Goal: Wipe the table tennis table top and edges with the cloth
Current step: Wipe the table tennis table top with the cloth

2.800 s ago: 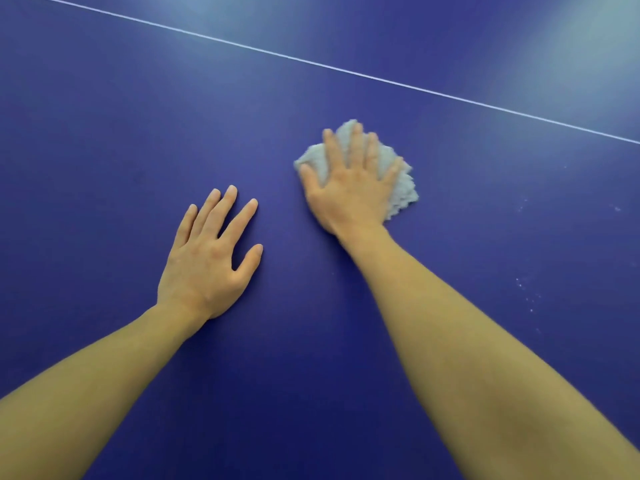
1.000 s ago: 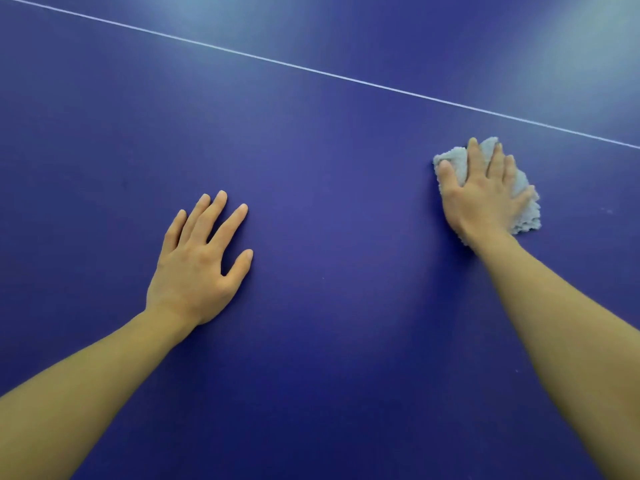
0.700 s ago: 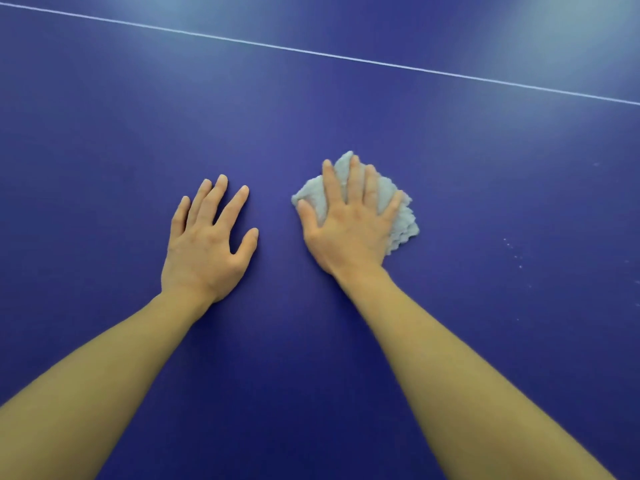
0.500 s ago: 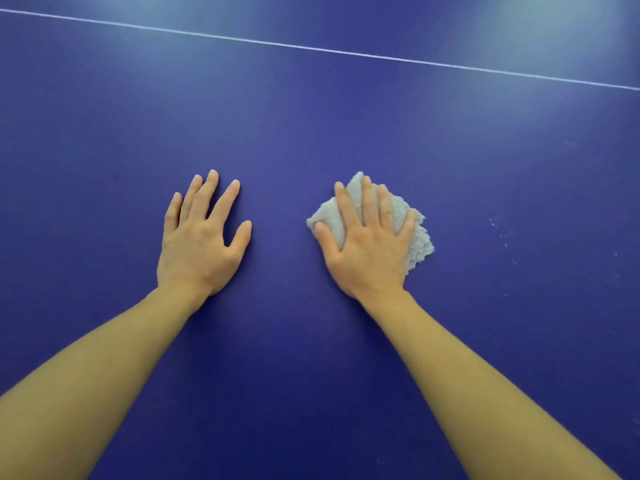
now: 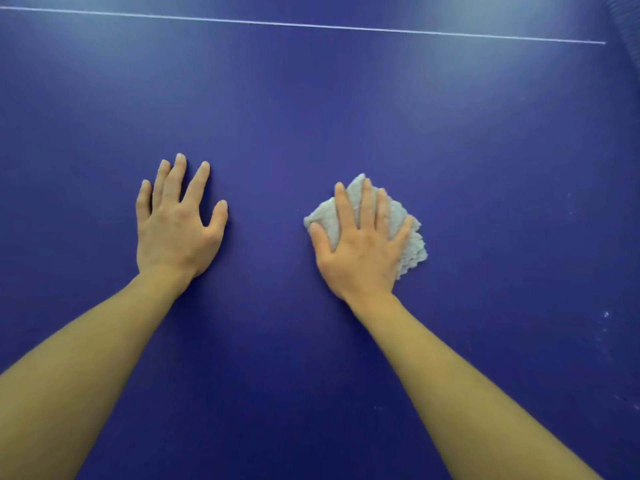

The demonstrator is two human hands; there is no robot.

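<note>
The right hand (image 5: 360, 251) has slid the cloth (image 5: 412, 245) rightward, widening its gap from the left hand (image 5: 173, 230)

Left hand (image 5: 176, 230) and right hand (image 5: 360, 252) lie palm-down, apart (both spread flat).

A deep blue table top (image 5: 318, 109) fills almost the whole view. A thin white line (image 5: 311, 26) crosses it near the far side, and soft pale glare (image 5: 502, 12) lies along that far part — brightest at upper right. A ribbed grey-blue strip (image 5: 628, 26) shows in the top right corner, unclear what.
</note>
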